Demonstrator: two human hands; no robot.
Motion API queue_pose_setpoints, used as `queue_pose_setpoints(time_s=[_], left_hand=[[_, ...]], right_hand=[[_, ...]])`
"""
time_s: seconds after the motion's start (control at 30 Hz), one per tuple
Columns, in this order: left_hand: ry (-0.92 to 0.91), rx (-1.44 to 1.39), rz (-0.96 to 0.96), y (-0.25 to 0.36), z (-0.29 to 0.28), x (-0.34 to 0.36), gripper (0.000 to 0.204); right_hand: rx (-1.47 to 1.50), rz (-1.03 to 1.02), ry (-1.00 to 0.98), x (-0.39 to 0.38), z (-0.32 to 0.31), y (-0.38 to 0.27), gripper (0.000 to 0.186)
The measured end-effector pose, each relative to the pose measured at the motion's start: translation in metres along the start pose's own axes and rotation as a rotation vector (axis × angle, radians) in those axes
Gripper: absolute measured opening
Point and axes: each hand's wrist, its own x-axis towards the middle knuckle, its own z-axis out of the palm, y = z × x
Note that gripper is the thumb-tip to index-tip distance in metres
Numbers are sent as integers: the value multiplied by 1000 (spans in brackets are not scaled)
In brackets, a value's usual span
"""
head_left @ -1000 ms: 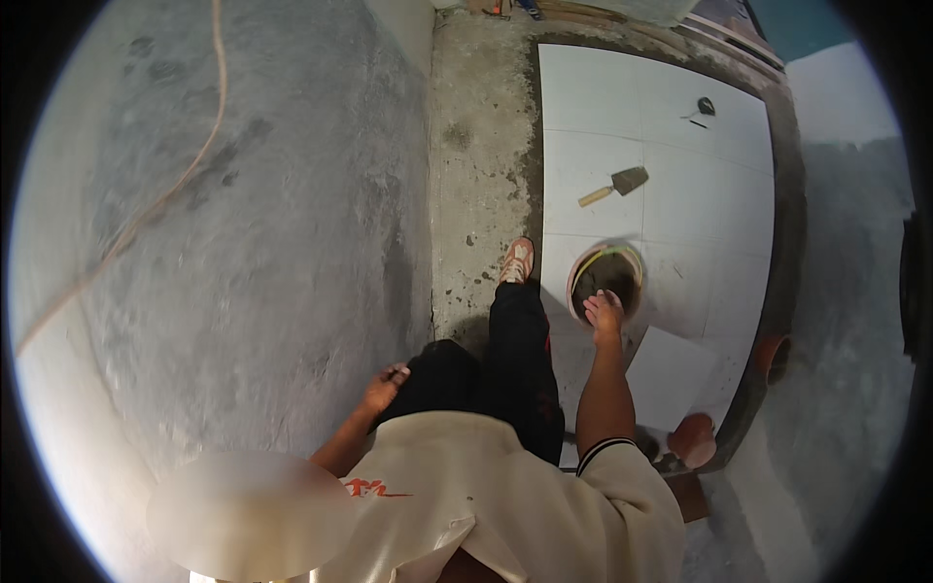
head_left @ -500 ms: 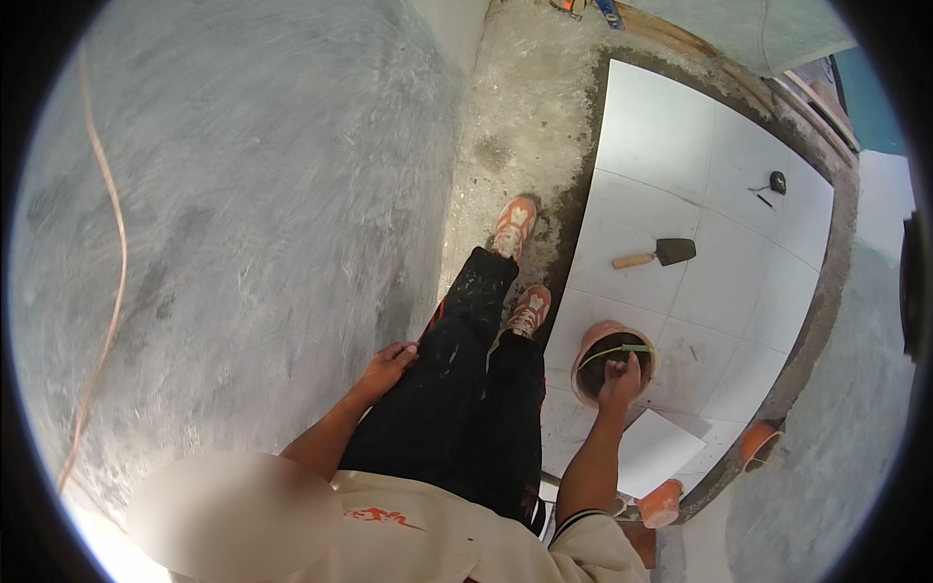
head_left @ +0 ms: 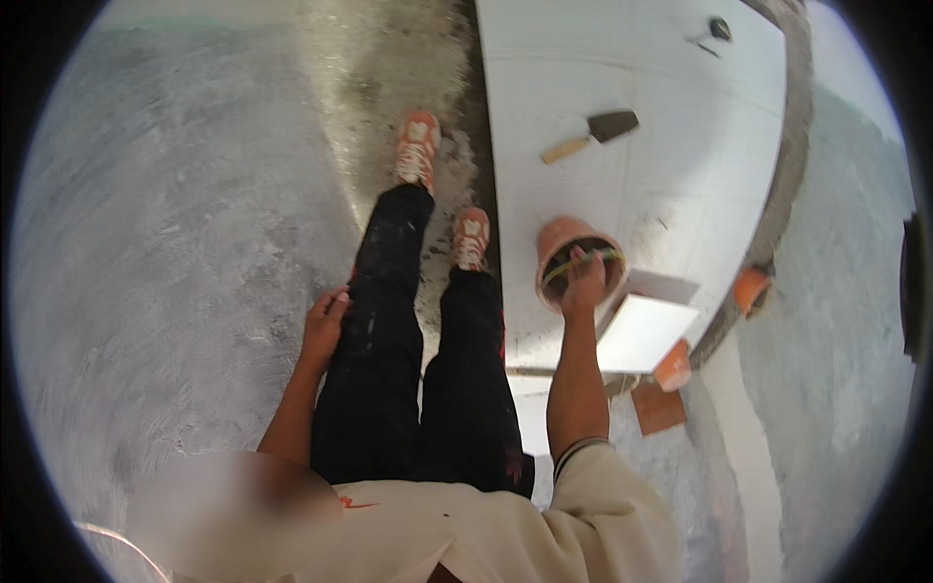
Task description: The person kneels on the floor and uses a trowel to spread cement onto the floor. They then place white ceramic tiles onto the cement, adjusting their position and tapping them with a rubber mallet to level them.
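My right hand (head_left: 583, 280) grips the yellow handle (head_left: 603, 255) of an orange bucket (head_left: 556, 234) with dark contents; I cannot tell whether it is off the white tiles (head_left: 525, 185). My left hand (head_left: 327, 313) hangs beside my left thigh with loosely bent fingers and nothing visible in it. A trowel (head_left: 612, 126) with a wooden handle lies on the tiles beyond the bucket, and a small black tool (head_left: 717, 30) lies farther away. A loose white tile (head_left: 643, 332) is just right of my right forearm.
Along the tiles' right edge are an orange container (head_left: 751, 290) and another orange container (head_left: 673, 365). A brown square piece (head_left: 659, 408) lies nearer me. A rough grey wall (head_left: 165, 243) is on my left, and a concrete strip (head_left: 447, 117) runs beside the tiles.
My right hand has gone from reaching into the bucket's top to gripping its handle. My feet have stepped along the concrete strip, and the view has shifted.
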Motion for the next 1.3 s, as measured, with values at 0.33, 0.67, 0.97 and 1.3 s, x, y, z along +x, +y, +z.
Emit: queue_pose_setpoints(time_s=[0.33, 0.67, 0.97, 1.3], left_hand=[[-65, -81, 100, -17, 31, 27, 40], [-265, -269, 67, 61, 71, 150, 51], [-862, -860, -258, 91, 97, 240, 80], [-35, -71, 371, 324, -157, 312, 73]], right_hand=[[125, 73, 98, -33, -91, -17, 16], [119, 146, 49, -164, 81, -63, 32], [-96, 320, -261, -326, 196, -235, 35], [-418, -50, -646, -174, 399, -182, 24]])
